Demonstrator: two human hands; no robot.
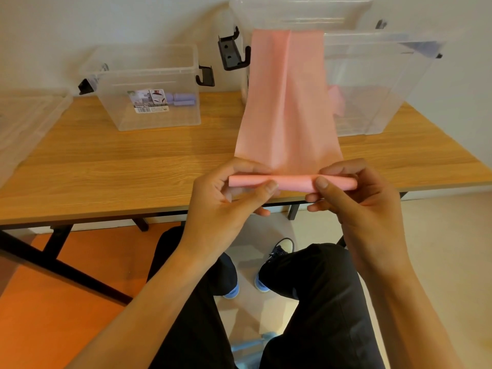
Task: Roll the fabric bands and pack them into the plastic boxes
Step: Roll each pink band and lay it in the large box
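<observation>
While both hands [292, 193] pinch its rolled end, pink band [287, 107] trails smooth, creased lengthwise

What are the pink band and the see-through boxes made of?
The pink band looks like thin, matte, stretchy fabric or rubber; it drapes and rolls softly. The small box looks like hard clear plastic; purple rolls show through its glossy walls.

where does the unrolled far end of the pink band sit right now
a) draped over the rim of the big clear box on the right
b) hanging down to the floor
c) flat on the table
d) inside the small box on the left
a: the pink band runs up from the rolled part pinched by the left hand and right hand and hangs over the rim of the big clear box.
</observation>
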